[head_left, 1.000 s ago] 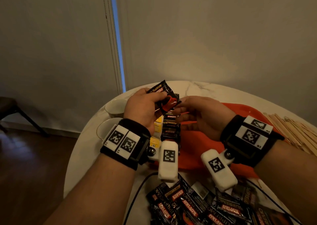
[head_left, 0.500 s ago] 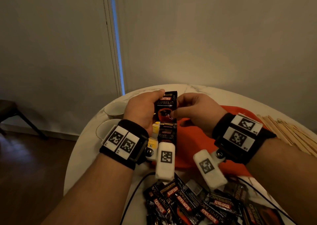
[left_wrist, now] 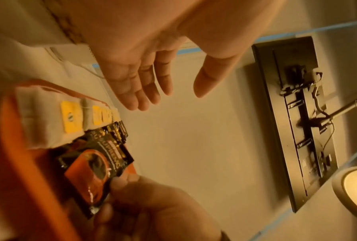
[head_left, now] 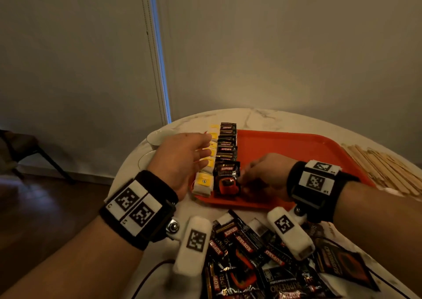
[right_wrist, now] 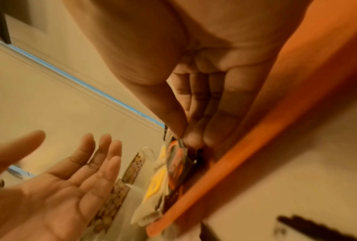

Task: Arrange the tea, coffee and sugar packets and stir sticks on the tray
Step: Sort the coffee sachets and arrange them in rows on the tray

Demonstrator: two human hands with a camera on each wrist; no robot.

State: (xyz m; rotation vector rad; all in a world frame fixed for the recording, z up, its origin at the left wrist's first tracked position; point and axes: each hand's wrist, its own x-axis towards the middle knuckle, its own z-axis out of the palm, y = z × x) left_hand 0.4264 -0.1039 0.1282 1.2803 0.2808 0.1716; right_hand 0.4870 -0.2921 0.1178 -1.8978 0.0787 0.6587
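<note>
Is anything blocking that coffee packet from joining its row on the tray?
Nothing visible. The right hand pinches the coffee packet at the near end of the coffee row on the tray; the left hand hovers open beside it.

Right hand (right_wrist: 204,91) pinches coffee packet (right_wrist: 178,161) over orange tray (right_wrist: 245,159); left hand (right_wrist: 55,187) open, palm up.

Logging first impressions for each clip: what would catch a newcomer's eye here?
The orange tray on the marble table, with a row of tea bags beside a row of coffee packets along its left edge. The right hand pinches the nearest coffee packet; the left hand hovers open. A loose packet pile lies nearest the camera.
</note>
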